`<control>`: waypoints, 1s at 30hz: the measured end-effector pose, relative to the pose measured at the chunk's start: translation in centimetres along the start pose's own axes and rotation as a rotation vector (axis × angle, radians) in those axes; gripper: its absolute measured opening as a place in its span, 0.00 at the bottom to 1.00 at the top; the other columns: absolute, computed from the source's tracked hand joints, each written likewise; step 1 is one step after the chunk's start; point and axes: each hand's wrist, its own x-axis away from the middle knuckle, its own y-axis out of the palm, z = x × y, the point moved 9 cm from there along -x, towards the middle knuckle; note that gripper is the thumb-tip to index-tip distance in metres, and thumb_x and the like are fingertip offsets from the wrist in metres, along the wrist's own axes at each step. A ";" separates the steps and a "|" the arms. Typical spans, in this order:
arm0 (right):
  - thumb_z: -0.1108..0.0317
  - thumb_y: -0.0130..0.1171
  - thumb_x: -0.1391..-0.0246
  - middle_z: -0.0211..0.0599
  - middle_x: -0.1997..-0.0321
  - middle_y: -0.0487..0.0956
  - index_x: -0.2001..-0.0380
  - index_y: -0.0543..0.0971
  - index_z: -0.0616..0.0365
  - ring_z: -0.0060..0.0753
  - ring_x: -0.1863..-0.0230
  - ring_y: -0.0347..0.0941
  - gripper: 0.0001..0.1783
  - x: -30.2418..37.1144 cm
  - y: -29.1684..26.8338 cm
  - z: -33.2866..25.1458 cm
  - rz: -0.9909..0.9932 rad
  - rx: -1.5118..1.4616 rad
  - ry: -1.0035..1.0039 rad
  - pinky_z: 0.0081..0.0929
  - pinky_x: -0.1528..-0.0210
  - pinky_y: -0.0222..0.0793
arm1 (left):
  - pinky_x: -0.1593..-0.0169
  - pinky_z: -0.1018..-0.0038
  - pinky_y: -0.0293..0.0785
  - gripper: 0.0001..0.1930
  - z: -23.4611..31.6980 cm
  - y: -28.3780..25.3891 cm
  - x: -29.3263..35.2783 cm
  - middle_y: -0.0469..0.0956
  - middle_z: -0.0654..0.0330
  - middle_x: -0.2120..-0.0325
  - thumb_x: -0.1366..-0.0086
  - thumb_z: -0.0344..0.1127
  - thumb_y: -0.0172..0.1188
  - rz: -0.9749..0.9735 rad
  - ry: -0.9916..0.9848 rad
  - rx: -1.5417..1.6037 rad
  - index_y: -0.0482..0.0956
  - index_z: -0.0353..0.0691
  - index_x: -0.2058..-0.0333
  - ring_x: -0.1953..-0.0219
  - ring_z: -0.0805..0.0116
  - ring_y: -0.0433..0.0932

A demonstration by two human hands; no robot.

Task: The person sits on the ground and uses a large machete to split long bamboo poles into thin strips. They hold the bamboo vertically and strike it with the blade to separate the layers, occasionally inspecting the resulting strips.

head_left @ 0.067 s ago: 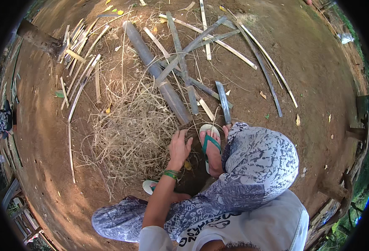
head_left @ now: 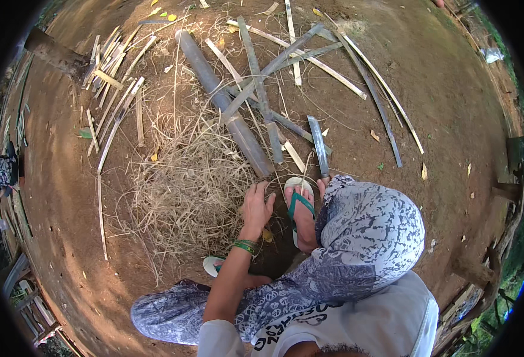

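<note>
1. Almost nothing changes between the earlier frame and now: the left hand point(head_left: 254, 208), the right hand point(head_left: 326, 179) and the knife point(head_left: 318, 146) all keep their places, with only a tiny shift of the whole view. The work in hand looks to be at a pause rather than advancing.
2. The left grip is slack, thumb apart from the fingers, nothing clearly held; it rests low at the right edge of the heap of shavings point(head_left: 184, 196), with its fingertips near the close end of the thick grey-brown pole point(head_left: 208, 77).
3. The right grip appears clamped on the knife's handle, though the patterned trouser knee point(head_left: 381, 220) covers most of that hand. The blade points away from the person, just beyond the sandal point(head_left: 293, 207).
4. The pole lies slantwise on the ground, its lower part beside the shavings. Flat dark strips point(head_left: 255, 65) cross over and beside it, and loose fibres tangle around them, so they stand in the way of its middle.
5. To the left, a bundle of slender pale strips point(head_left: 108, 80) lies by a log point(head_left: 54, 50); at the right, a long dark strip point(head_left: 386, 128) lies well apart from the hands.
6. The sandalled foot sits between both hands, close to the blade, and narrows the room there.
</note>
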 end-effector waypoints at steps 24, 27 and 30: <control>0.62 0.64 0.42 0.30 0.80 0.72 0.73 0.77 0.62 0.31 0.77 0.71 0.14 -0.4 -3.3 0.2 0.046 0.021 -0.030 0.31 0.74 0.66 | 0.74 0.80 0.67 0.13 0.6 -10.3 -7.9 0.73 0.67 0.81 0.28 0.39 0.58 0.300 -0.353 0.854 0.72 0.41 0.72 0.79 0.79 0.70; 0.62 0.64 0.42 0.30 0.81 0.72 0.73 0.77 0.62 0.30 0.78 0.70 0.14 -0.4 -4.3 0.1 0.077 -0.004 -0.060 0.31 0.74 0.66 | 0.73 0.82 0.68 0.11 3.2 -18.7 -4.7 0.74 0.66 0.80 0.29 0.36 0.59 0.279 -0.313 0.776 0.73 0.42 0.71 0.79 0.80 0.70; 0.62 0.64 0.42 0.29 0.81 0.72 0.73 0.77 0.62 0.29 0.78 0.70 0.14 0.0 -5.7 -0.3 0.114 -0.031 -0.092 0.31 0.74 0.66 | 0.71 0.82 0.69 0.09 5.2 -26.5 0.8 0.75 0.66 0.79 0.30 0.35 0.60 0.327 -0.273 0.745 0.73 0.41 0.70 0.77 0.80 0.72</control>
